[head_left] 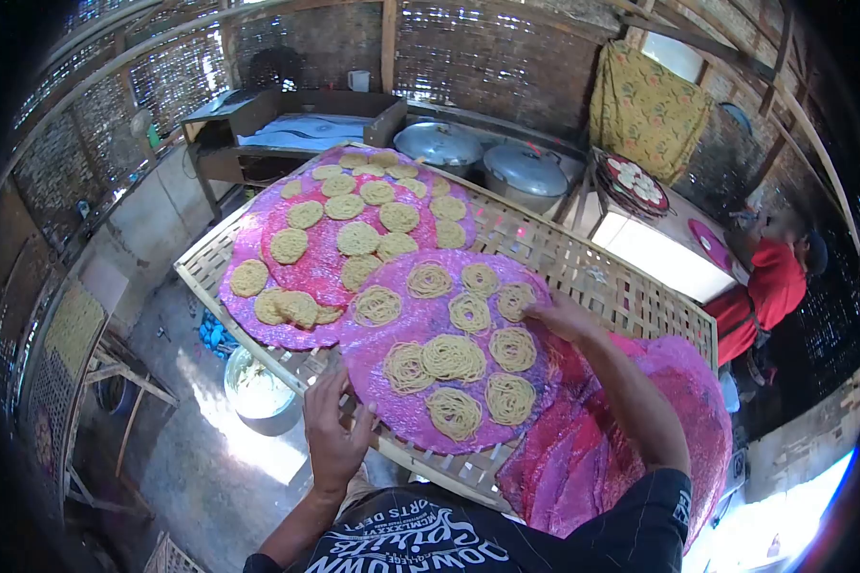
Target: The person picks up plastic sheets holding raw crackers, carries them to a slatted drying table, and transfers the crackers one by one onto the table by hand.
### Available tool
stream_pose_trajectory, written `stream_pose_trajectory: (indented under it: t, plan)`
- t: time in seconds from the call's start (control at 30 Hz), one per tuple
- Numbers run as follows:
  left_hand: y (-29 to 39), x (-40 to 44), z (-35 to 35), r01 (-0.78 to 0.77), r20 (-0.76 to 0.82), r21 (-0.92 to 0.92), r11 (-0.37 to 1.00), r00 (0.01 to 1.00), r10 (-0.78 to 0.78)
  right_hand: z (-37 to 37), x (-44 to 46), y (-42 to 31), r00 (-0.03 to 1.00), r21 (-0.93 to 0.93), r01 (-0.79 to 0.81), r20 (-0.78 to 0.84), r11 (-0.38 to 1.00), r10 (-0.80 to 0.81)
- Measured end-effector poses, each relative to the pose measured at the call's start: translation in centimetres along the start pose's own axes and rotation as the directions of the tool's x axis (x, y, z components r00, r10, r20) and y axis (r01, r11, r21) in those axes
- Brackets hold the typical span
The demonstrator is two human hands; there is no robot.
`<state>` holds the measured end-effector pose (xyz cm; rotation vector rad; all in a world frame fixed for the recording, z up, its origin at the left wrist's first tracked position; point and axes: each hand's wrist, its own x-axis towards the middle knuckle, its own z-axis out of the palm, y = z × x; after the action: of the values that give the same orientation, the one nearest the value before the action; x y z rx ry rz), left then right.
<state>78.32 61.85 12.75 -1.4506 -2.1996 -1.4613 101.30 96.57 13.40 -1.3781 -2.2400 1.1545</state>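
A round pink-purple sheet [416, 325] carrying several flat coils of yellow noodles [454, 357] lies in front of me on a slatted bamboo rack [631, 304]. My left hand [334, 430] is beside its left edge, thumb and fingers apart; whether it touches the edge is unclear. At the opposite edge, my right hand [566, 320] has its fingers closed over the rim, close to one noodle coil [515, 301]. The fingertips there are partly hidden. A second pink sheet [244, 304] with several noodle rounds [289, 245] lies behind and left, partly overlapped by the nearer one.
Crumpled pink sheets [621, 439] hang over the rack's right end. Two lidded metal pots [526, 170] stand behind it. On the floor at left is a basin [258, 387] with pale contents. A person in red [774, 277] works at a counter [655, 253] on the right.
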Motion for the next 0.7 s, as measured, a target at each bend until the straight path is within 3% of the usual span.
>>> stream_pose_trajectory:
  t: [0.03,0.1,0.13,0.17,0.2,0.23,0.33,0.43,0.53,0.63,0.7]
  plan:
    - [0.7,-0.4,-0.2,0.087,0.035,-0.115,0.99,0.996,-0.084,0.0,-0.4,-0.7,0.999,0.01,-0.001,0.046,1.0,0.0]
    - [2.4,-1.7,-0.6,0.27,0.13,-0.323,0.907,0.962,-0.241,0.0,-1.2,-1.6,0.983,0.277,-0.15,0.146,0.949,0.112]
    - [3.5,-2.3,-0.8,0.406,0.256,-0.448,0.797,0.912,-0.32,0.0,-1.4,-1.7,0.973,0.414,-0.2,0.19,0.888,0.13]
    - [3.7,-2.5,-1.0,0.566,0.496,-0.461,0.683,0.803,-0.331,0.0,-1.4,-2.1,0.962,0.537,-0.246,0.235,0.807,0.137]
    - [3.8,-2.6,-1.1,0.714,0.702,-0.421,0.559,0.647,-0.297,-1.1,-3.3,-6.0,0.965,0.389,-0.24,0.197,0.89,0.174]
    - [3.8,-2.8,-1.2,0.839,0.862,-0.33,0.432,0.455,-0.223,-1.2,-2.6,-6.0,0.964,0.492,-0.238,0.225,0.837,0.142]
    - [3.7,-4.2,2.6,0.962,0.935,-0.257,0.091,0.224,0.274,-0.7,-0.9,-6.3,0.949,0.709,-0.285,0.303,0.646,0.086]
    - [5.4,-5.9,5.5,0.953,0.874,-0.213,-0.215,0.284,0.394,-0.5,-0.8,-7.6,0.951,0.755,-0.287,0.3,0.59,0.079]
    - [6.2,-5.6,7.1,0.756,0.794,-0.355,-0.55,0.554,0.249,0.0,0.3,-5.9,0.946,0.81,-0.281,0.323,0.515,0.008]
    - [8.1,-3.1,6.6,0.573,0.707,-0.689,-0.443,0.667,-0.237,-0.5,-1.9,-7.1,0.958,0.773,-0.258,0.281,0.579,0.052]
    - [7.3,-3.0,6.9,0.539,0.681,-0.72,-0.437,0.672,-0.293,-1.2,-3.5,-7.4,0.971,0.717,-0.223,0.221,0.66,0.088]
